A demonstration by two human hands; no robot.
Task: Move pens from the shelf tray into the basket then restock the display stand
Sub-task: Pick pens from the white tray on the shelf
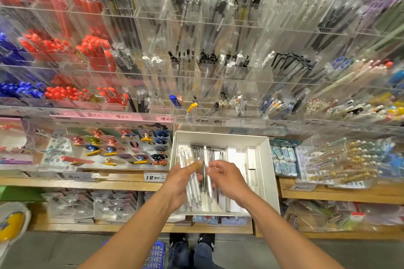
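Early on: left hand [182, 183] grips a clear pen bundle [193, 190] over the white tray [270, 170]; right hand [227, 178] pinches more; blue basket [156, 253] waits near

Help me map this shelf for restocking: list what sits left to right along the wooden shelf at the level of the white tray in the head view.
Character clip display card → white tray of clear pens, gripped by the left hand → eraser packs → clear box of gold-trimmed pens.

Place: a stationery shop.
Shown by: pens sorted into clear acrylic display stands [196, 67]; price tags [153, 177] fixed along wooden shelves [109, 181].
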